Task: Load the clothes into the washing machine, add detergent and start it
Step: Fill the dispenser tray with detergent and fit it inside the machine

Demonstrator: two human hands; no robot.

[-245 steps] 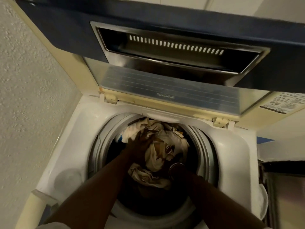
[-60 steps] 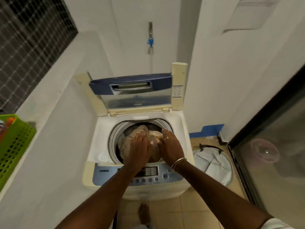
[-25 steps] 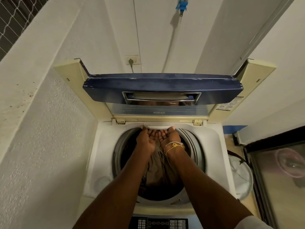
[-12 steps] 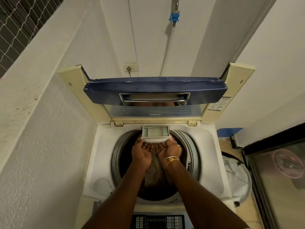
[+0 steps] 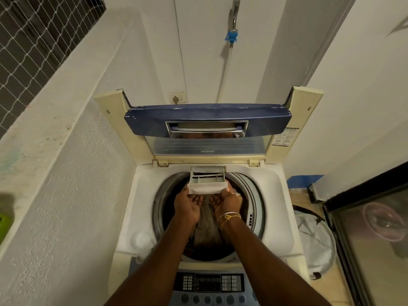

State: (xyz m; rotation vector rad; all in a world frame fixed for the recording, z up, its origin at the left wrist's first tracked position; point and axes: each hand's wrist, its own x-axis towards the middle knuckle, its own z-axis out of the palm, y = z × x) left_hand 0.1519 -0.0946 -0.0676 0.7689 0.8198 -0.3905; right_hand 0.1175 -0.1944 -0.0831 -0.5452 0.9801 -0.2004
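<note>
Step in hand, as it appears: drawing the detergent drawer [image 5: 207, 180] out far enough to fill.

The drawer sits at the back rim of the washing machine [image 5: 141, 195], just under the raised lid [image 5: 207, 120], and juts out over the drum opening. The left hand [image 5: 187, 205] and right hand [image 5: 226, 203] are both palm-up beneath its front edge. Each has a thumb on a front corner and fingers partly curled underneath, so the drawer is held from both sides.

To do it well:
- Pull evenly from both corners so it does not jam, and keep it level.
- Stop before it leaves its slot, because a spill would land on the clothes [image 5: 207, 226] directly below.
- One hand should probably steady it while the other fetches detergent. None is in view.

The drawer is white plastic and shallow, with a wide rear section and smaller front compartments. It looks empty, though the rear is shaded. The clothes are drab brown and lie low in the drum.
</note>
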